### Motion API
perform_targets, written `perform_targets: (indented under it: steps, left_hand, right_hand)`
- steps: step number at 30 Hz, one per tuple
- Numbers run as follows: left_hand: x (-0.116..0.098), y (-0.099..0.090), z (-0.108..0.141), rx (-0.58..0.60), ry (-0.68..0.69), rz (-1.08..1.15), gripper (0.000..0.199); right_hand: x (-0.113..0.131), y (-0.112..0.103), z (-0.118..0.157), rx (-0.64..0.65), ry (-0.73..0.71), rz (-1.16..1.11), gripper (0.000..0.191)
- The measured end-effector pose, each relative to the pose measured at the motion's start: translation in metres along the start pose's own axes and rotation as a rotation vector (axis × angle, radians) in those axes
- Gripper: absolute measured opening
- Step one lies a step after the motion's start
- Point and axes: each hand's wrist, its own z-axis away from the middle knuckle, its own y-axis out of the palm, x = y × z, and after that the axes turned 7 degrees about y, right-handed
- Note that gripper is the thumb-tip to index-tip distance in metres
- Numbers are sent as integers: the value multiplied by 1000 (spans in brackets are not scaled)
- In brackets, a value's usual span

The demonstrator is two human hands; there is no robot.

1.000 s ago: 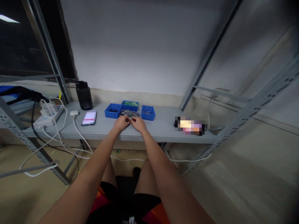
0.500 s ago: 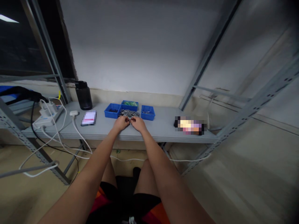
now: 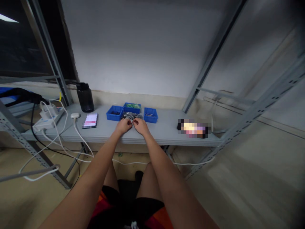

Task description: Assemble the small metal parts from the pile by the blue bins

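My left hand (image 3: 124, 126) and my right hand (image 3: 140, 126) meet fingertip to fingertip at the near side of a pile of small metal parts (image 3: 132, 115). Both are closed in a pinch, and what lies between the fingers is too small to make out. Left of the pile is a blue tray (image 3: 108, 117) with dark pieces in it. Behind the pile a second blue tray (image 3: 132, 110) holds something green. To the right a third blue tray (image 3: 151, 119) contains a few thin metal pieces.
On the grey shelf (image 3: 164, 133) are a black bottle (image 3: 85, 98), a phone (image 3: 91, 120), a white charger (image 3: 75, 115) and a power strip (image 3: 49, 122) with cables at the left. A blurred-out device (image 3: 194, 128) lies at the right. Metal posts frame both ends.
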Motion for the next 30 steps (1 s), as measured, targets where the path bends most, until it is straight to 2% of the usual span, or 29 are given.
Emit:
perform_targets:
  steps: [7, 18, 25, 30]
  left_hand:
    - [2, 2, 0, -70, -9, 0, 20]
    - [2, 2, 1, -100, -11, -11, 22]
    - [5, 3, -1, -91, 22, -6, 25]
    - [5, 3, -2, -103, 103, 41, 23]
  right_hand:
    - [-2, 1, -2, 21, 59, 20, 23]
    - [-3, 3, -3, 91, 31, 85, 22]
    - [-5, 4, -3, 82, 24, 91, 22]
    - [-6, 5, -4, 80, 18, 130, 24]
